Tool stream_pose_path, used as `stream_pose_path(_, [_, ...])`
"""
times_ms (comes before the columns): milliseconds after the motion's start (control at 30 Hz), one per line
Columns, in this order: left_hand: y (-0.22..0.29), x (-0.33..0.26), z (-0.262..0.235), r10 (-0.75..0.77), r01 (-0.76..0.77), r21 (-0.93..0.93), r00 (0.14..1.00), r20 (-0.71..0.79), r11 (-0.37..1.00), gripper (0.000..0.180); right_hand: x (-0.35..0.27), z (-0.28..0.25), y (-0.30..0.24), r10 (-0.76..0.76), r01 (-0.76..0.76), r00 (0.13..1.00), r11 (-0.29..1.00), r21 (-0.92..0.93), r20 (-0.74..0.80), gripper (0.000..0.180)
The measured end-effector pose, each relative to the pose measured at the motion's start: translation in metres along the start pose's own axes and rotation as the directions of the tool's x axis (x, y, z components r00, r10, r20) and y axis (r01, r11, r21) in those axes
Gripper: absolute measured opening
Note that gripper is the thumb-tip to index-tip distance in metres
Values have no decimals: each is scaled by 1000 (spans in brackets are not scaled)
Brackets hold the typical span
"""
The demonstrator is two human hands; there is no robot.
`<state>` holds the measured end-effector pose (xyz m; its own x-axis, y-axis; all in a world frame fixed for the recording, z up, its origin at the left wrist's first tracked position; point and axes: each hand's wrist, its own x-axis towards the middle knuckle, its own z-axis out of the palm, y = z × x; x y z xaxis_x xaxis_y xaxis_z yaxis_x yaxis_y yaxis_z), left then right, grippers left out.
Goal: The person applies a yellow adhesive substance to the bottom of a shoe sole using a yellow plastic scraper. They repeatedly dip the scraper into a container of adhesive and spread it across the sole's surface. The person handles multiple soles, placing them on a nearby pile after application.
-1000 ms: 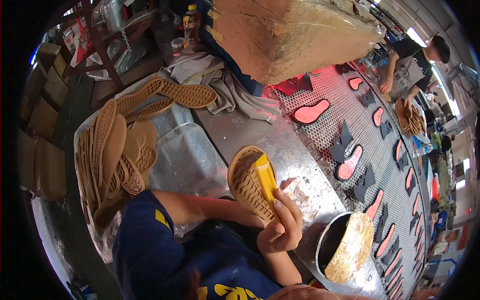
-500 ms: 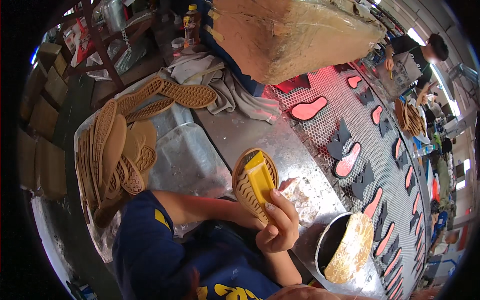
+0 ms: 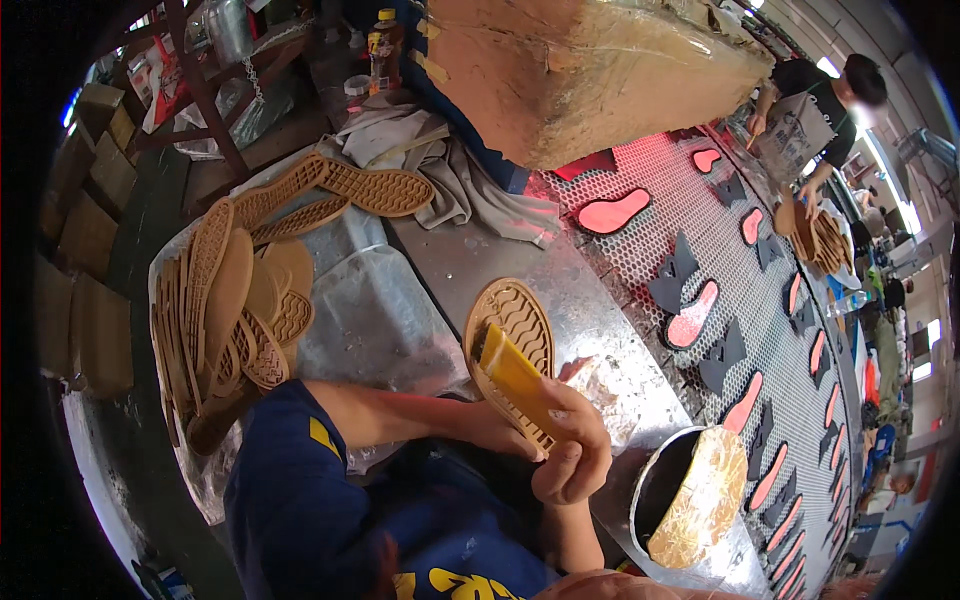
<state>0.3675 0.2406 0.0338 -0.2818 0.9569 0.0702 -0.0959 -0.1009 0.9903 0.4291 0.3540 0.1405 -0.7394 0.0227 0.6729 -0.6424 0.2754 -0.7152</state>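
A long steel bench (image 3: 590, 300) runs away from the person, and beyond its near edge a perforated conveyor (image 3: 700, 230) carries red and dark sole-shaped pieces toward a co-worker (image 3: 820, 100) at the far end. On the person's left, on clear plastic sheeting, lies a big heap of tan soles (image 3: 225, 310), tread sides showing, some standing on edge. A grey cloth (image 3: 440, 170) is bunched at the back of the bench, and a metal pot (image 3: 655, 485) with a yellowish crusted brush or pad leaning in it sits at the near right.

The sole (image 3: 512, 345) in hand is held up over the bench, just in front of the person's chest, tread toward the camera. Its long axis runs from the lower right, where the hands meet it, up and away to the left, so the free toe end points toward the heap. Both hands are on it; neither has any reaching to do.

The left hand (image 3: 500, 432) comes in from below and behind, its fingers mostly hidden by the sole, seemingly cupping the underside; I cannot tell how tightly they close. The right hand (image 3: 575, 450) is in front, fingers (image 3: 590, 425) curled closed around a yellow block (image 3: 515, 378), pressed flat against the tread near the heel end. The block lies along the sole's length.
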Motion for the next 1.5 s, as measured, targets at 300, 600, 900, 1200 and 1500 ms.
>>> stream_pose_path(300, [42,4,6,77,-146,-538,986,-149,830,67,-12,-33,-5,50,-117,959,967,-228,-278,41])
stream_pose_path(600, [36,7,7,-120,231,-608,969,218,760,78,-29,-69,16,-98,-85,941,859,-505,-325,29])
stream_pose_path(900, [28,3,1,-275,307,-727,947,167,614,88,-60,-50,-13,95,-187,971,874,-448,-220,25])
stream_pose_path(1200, [37,20,16,-188,303,-727,953,237,617,97,-50,-86,2,101,-342,913,718,-607,-394,22])
stream_pose_path(1500, [39,27,29,-155,277,-798,961,229,536,95,-62,-112,-16,332,-514,835,756,-405,-440,18])
